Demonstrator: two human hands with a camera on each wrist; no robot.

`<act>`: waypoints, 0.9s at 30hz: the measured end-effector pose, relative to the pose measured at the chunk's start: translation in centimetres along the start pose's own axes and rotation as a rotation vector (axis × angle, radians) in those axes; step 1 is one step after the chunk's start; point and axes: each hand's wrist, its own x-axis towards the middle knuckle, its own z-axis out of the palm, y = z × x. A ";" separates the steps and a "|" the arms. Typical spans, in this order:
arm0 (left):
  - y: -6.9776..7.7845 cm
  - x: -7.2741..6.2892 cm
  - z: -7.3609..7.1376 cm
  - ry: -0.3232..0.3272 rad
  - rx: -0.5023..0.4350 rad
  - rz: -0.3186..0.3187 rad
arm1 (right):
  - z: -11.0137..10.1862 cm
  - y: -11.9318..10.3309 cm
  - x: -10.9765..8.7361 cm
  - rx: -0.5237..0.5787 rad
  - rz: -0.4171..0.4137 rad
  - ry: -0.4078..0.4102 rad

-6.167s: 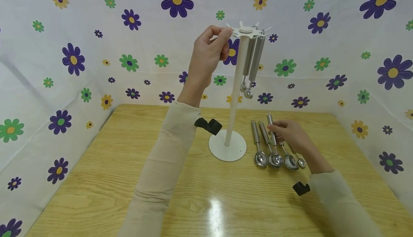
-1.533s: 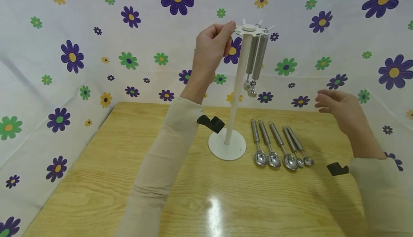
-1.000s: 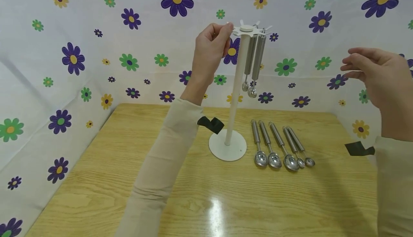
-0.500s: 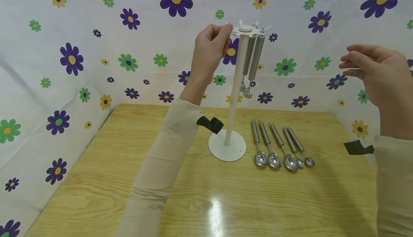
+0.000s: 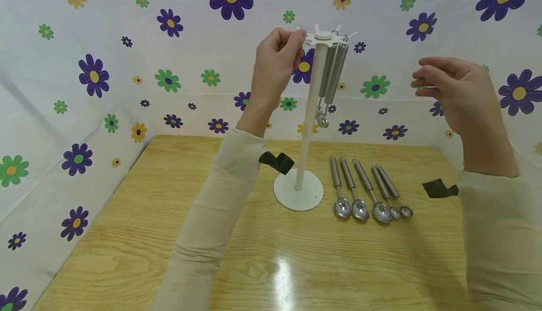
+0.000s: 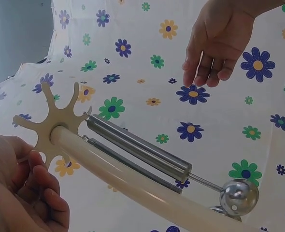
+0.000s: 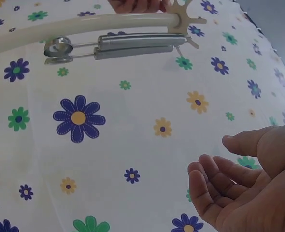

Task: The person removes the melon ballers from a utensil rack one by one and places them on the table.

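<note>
My left hand (image 5: 275,68) pinches one prong of the white hook rack (image 5: 322,35) at the top of an upright stand. Two small metal scoops with steel handles (image 5: 337,73) hang from the rack's right side; the left wrist view shows one round bowl (image 6: 239,196) at the lower end. My right hand (image 5: 461,90) is raised in the air to the right of the stand, its fingers loosely bent and nothing in them. Several more metal scoops (image 5: 359,210) lie side by side on the table below, handles pointing away.
The stand's round white base (image 5: 296,200) sits on the wooden table (image 5: 190,254), left of the loose scoops. Flower-printed cloth (image 5: 203,43) surrounds the table at the back and sides.
Earlier the right hand gripped a scoop on the table; it let go, rose to the right, and has now come back leftward, empty. The hanging scoops sway slightly; the left hand stays put.
</note>
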 end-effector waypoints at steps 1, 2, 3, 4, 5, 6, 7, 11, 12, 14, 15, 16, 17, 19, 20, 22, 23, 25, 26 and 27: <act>-0.1 0.0 0.0 -0.001 -0.006 0.006 | 0.4 0.1 0.0 0.002 -0.002 -0.012; -0.1 0.1 0.0 -0.001 -0.013 0.007 | 0.8 0.1 0.1 0.002 -0.005 -0.024; -0.1 0.1 -0.1 -0.003 -0.020 0.010 | 1.3 0.2 0.1 0.005 -0.007 -0.036; -0.2 0.1 -0.1 -0.004 -0.026 0.012 | 1.7 0.3 0.1 -0.001 -0.012 -0.049; -0.2 0.2 -0.1 -0.005 -0.030 0.014 | 2.2 0.3 0.1 0.001 -0.015 -0.061; -0.3 0.2 -0.1 -0.006 -0.034 0.016 | 2.7 0.4 0.2 0.000 -0.021 -0.072; -0.3 0.2 -0.2 -0.009 -0.035 0.025 | 3.3 0.4 0.2 -0.005 -0.022 -0.081; -0.3 0.3 -0.3 -0.011 -0.044 0.034 | 5.4 0.6 0.2 -0.042 -0.049 -0.126; -0.3 0.3 -0.3 -0.012 -0.047 0.033 | 5.9 0.7 0.2 -0.055 -0.061 -0.138; -0.3 0.3 -0.3 -0.013 -0.057 0.024 | 6.9 0.9 0.1 -0.091 -0.086 -0.159; -0.3 0.3 -0.3 -0.015 -0.059 0.024 | 7.4 1.1 0.1 -0.104 -0.096 -0.167; -0.3 0.3 -0.4 -0.017 -0.060 0.025 | 7.9 1.2 0.1 -0.126 -0.109 -0.173; -0.3 0.3 -0.4 -0.019 -0.062 0.026 | 8.3 1.3 0.1 -0.131 -0.116 -0.179; -0.4 0.3 -0.4 -0.024 -0.064 0.038 | 9.1 1.5 0.1 -0.146 -0.135 -0.184; -0.4 0.3 -0.4 -0.027 -0.063 0.048 | 9.6 1.6 0.1 -0.141 -0.145 -0.188; -0.5 0.3 -0.5 -0.030 -0.063 0.057 | 10.2 1.8 0.2 -0.134 -0.160 -0.201; -0.5 0.2 -0.5 -0.033 -0.062 0.065 | 10.5 1.9 0.2 -0.122 -0.165 -0.208; -0.5 0.2 -0.4 -0.032 -0.064 0.062 | 11.1 2.0 0.2 -0.094 -0.181 -0.221; -0.5 0.2 -0.4 -0.030 -0.064 0.053 | 11.3 2.1 0.2 -0.084 -0.187 -0.227; -0.5 0.2 -0.3 -0.029 -0.065 0.043 | 11.5 2.2 0.2 -0.071 -0.193 -0.233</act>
